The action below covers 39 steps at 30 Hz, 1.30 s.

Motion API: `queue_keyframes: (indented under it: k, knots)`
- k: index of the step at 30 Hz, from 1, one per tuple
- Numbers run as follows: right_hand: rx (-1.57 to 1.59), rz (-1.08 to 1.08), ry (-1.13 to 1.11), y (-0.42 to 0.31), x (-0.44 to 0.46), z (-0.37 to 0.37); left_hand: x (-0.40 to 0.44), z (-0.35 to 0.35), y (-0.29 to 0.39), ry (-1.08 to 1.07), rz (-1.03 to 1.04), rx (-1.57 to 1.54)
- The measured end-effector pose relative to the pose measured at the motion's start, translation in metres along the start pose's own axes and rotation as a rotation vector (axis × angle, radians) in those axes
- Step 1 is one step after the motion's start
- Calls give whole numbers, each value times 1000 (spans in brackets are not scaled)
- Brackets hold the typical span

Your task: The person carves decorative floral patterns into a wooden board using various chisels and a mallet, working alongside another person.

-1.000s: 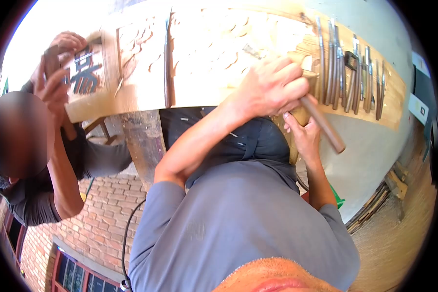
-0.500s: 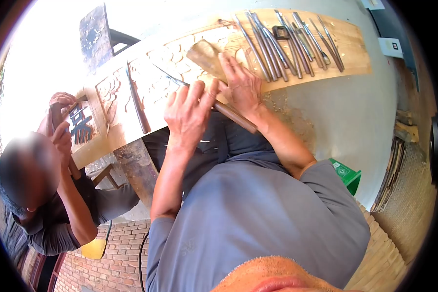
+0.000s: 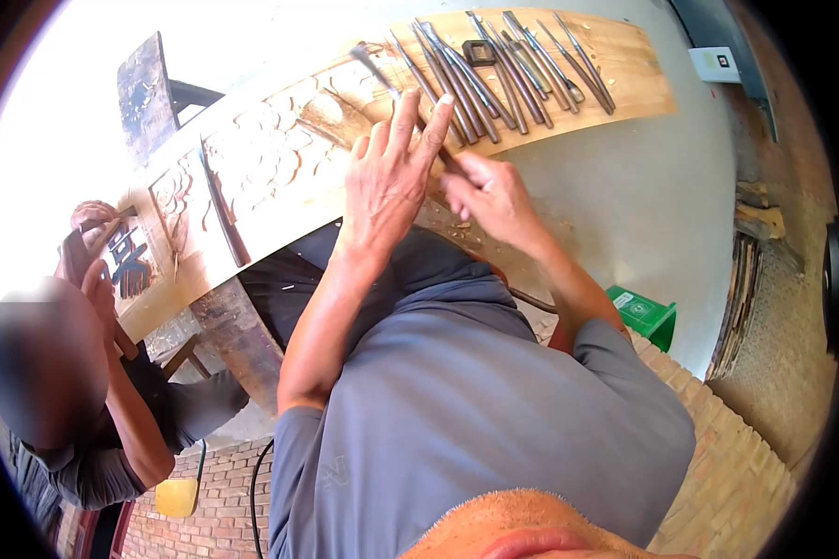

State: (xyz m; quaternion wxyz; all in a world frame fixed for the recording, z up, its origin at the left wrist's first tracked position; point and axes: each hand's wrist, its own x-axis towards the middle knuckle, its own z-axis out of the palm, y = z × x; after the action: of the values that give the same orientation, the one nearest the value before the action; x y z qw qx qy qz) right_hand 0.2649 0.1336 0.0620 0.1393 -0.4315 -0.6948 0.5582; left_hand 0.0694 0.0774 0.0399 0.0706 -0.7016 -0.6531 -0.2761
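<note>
Now my right hand (image 3: 499,200) closes around the handle of the long, metal-bladed carving tool (image 3: 376,71); steady grip suits it, I judge. My left hand (image 3: 380,191) is open, contact unclear. Beyond it, the tan wooden block (image 3: 334,117) lies on the carved, pale wooden panel (image 3: 268,177).

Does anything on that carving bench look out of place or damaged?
One long tool lies alone on the carved board, apart from the row of tools. Small wood chips are scattered nearby. Nothing looks clearly broken.
</note>
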Motion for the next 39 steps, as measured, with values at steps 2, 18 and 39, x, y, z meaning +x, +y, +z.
queue_keyframes:
  k: [2,18,39]
  knots:
    - [-198,-117,264,31,12,-33,-9,0,-3,38,-35,-82]
    - [-975,103,603,167,120,-296,-98,8,-84,153,-248,59]
    - [-891,365,803,199,125,-331,-103,22,-88,132,-345,-54]
